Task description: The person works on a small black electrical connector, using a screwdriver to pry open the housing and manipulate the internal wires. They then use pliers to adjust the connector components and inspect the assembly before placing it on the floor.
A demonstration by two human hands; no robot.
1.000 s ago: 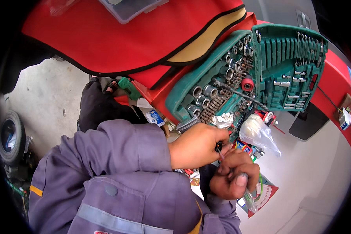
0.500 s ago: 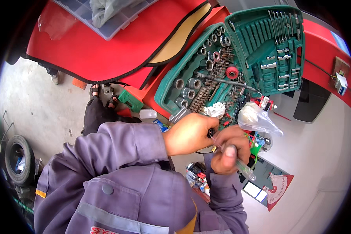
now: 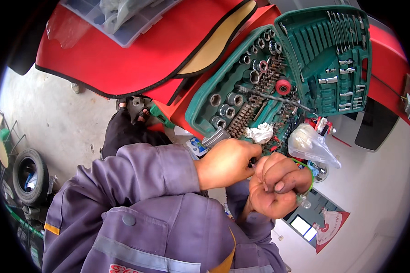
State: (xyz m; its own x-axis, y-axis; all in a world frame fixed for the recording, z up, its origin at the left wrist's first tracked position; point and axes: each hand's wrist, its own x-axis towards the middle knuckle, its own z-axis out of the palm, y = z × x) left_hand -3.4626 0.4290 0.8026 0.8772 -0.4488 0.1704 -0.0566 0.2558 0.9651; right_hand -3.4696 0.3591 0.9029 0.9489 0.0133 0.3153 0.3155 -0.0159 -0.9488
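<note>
My left hand is closed, pinching a small black piece between thumb and forefinger; most of it is hidden. Right beside it, my right hand is wrapped round a clear-handled tool that looks like a test light. Only the clear rounded end sticks out past the fist, and a green cord loops around the knuckles. The two hands meet at the fingertips. Just beyond them lies an open green socket set case, with sockets and bits in its trays.
A crumpled white cloth and a coiled spring tool lie on the case. Next to it is a clear plastic bag. A red cover carries a plastic organizer box. Another person's dark-trousered leg shows at left, and a tyre farther left.
My right fist has turned and its fingers curl tighter round the clear handle, covering more of it. Both hands have drawn closer together. The surroundings have shifted slightly right in the picture.
</note>
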